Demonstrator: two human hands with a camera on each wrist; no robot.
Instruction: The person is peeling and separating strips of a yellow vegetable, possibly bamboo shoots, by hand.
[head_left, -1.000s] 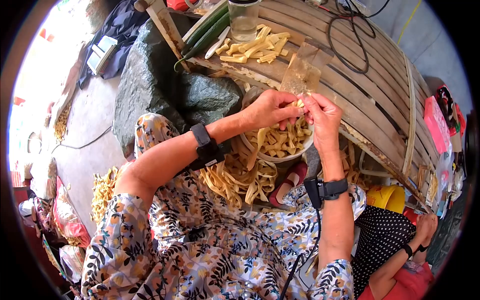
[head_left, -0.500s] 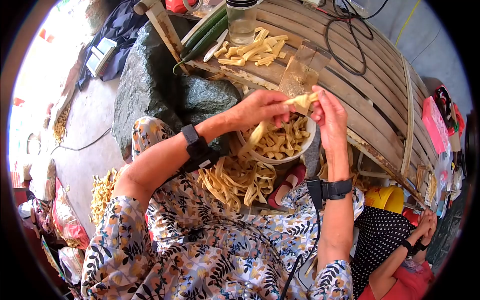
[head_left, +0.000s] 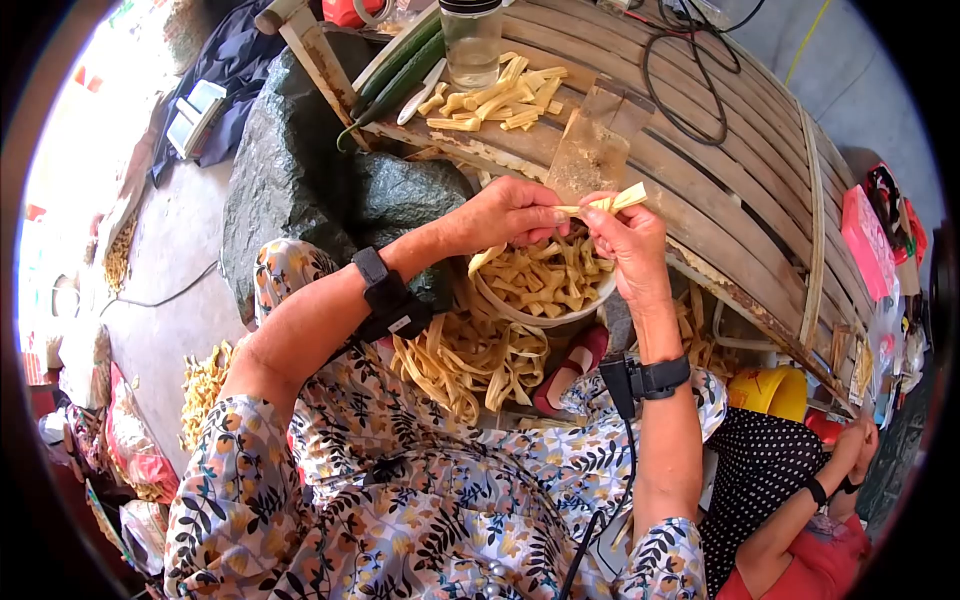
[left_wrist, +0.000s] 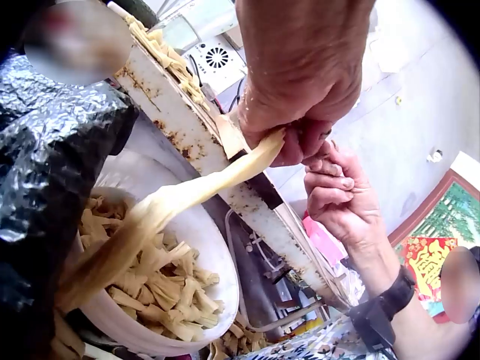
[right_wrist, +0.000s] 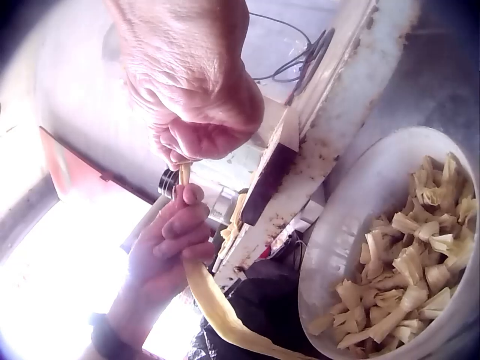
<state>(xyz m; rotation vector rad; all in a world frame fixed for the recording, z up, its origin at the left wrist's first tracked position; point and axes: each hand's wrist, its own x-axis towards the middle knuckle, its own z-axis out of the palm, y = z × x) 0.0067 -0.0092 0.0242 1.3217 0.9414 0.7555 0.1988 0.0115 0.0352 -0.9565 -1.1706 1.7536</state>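
My left hand [head_left: 515, 212] pinches a pale yellow, flat strip [left_wrist: 202, 186] whose long tail hangs down past the bucket in the left wrist view. Close beside it, my right hand [head_left: 635, 245] grips the same strip between thumb and fingers. A short fanned end of the strip sticks up beyond the right thumb, and a narrow stretch of it spans the small gap between the hands. Below both hands stands a white bucket [right_wrist: 330, 255] holding many short knotted pieces [head_left: 545, 280] of the same pale yellow material.
A heap of long loose strips [head_left: 475, 365] lies below the bucket. On the slatted bench [head_left: 740, 215] are cut pieces [head_left: 505, 100], a lidded glass jar [head_left: 472, 50], cucumbers [head_left: 405, 75], a white-handled knife [head_left: 422, 92] and a black cable [head_left: 690, 90]. Another person's hands [head_left: 855, 445] show at right.
The hands met, then drew apart with a knot in the strip between them. Now they are close again, the right hand gripping over the knot's place with the short end sticking up.
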